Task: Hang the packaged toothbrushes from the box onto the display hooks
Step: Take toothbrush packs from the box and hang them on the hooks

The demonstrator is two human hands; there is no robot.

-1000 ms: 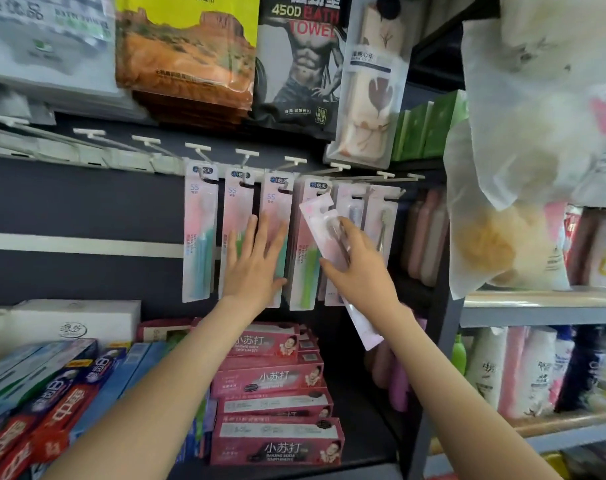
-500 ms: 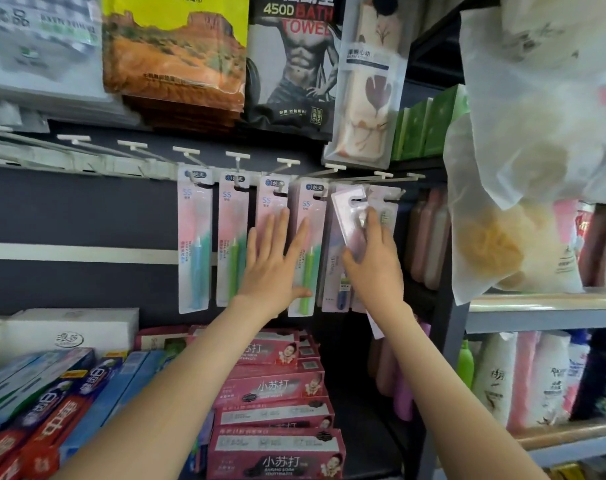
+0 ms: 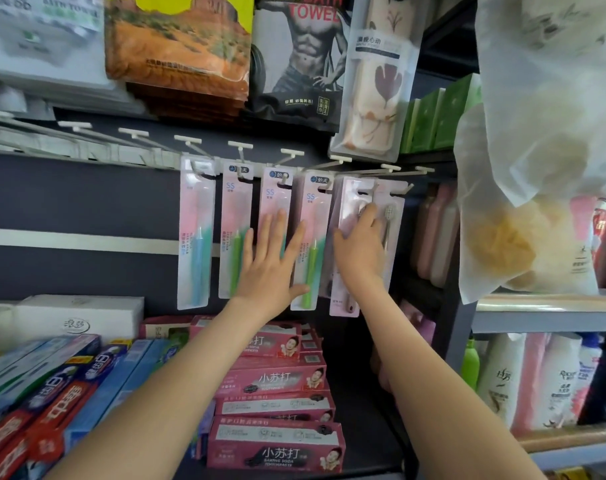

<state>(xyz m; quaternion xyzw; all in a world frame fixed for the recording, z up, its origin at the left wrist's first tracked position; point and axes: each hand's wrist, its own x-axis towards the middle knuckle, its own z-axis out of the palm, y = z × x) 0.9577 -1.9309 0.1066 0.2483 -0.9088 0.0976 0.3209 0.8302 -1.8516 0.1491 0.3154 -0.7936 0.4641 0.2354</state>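
**A:** Your right hand (image 3: 358,251) pinches the toothbrush pack (image 3: 350,202), thumb on its left edge and fingers curled over its face. It's the hand nearer the hook (image 3: 367,172).

**B:** How's the pack lying?

**A:** Long axis straight up and down, hang slot on top at the hook, handle end pointing down. Can't tell if it's threaded.

**B:** Your left hand (image 3: 270,261)?

**A:** Flat, fingers spread, pressing the hung packs (image 3: 234,216) just left. It grips nothing.
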